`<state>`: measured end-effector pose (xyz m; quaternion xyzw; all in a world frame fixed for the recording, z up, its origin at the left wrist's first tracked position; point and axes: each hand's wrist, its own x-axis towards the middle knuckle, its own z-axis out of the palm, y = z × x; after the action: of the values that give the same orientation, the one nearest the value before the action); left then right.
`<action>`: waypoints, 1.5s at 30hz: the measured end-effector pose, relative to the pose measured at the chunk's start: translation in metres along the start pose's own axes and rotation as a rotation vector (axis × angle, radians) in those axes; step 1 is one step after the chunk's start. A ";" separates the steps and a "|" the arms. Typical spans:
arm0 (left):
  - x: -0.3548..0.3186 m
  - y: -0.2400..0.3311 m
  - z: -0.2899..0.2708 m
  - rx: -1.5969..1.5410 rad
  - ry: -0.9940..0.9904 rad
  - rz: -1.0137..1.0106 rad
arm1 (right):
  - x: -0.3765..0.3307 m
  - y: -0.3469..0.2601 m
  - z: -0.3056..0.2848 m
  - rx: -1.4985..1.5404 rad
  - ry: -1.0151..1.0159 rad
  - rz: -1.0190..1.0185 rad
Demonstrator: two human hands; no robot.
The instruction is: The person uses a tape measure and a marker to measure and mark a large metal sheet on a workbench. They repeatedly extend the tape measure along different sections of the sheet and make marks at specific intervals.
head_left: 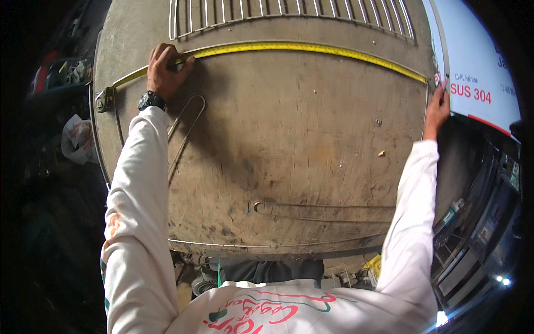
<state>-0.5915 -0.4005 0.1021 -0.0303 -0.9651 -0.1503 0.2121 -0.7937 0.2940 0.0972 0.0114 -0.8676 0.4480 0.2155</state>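
A yellow tape measure blade (289, 47) stretches across the brown worktable (300, 133) from left to right. Its case (104, 101) sits at the table's left edge. My left hand (167, 72), with a black watch on the wrist, closes over the blade not far from the case, thumb on the right and fingers curled. At the right edge my right hand (438, 111) is closed beside the blade's far end. Something slim and pinkish (444, 82) sticks up from its fingers; its kind is too small to tell.
A wire rack (303, 15) with parallel bars lies at the far side. Bent metal rods (204, 103) rest under my left forearm and near the front, where a looped rod (257, 206) reaches toward my right arm. A white printed sheet (478, 67) stands at the right.
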 end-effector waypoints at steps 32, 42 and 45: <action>0.004 0.010 -0.013 -0.164 0.093 -0.033 | -0.144 -0.199 0.049 0.049 -0.976 0.617; 0.008 0.015 -0.017 -0.140 0.024 -0.069 | -0.112 -0.223 0.084 -0.029 -0.734 0.192; 0.011 0.018 -0.014 -0.149 0.023 -0.035 | -0.111 -0.227 0.098 0.003 -0.644 0.144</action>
<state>-0.5936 -0.3875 0.1232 -0.0273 -0.9491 -0.2258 0.2177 -0.6805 0.0624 0.1808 0.0913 -0.8890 0.4370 -0.1020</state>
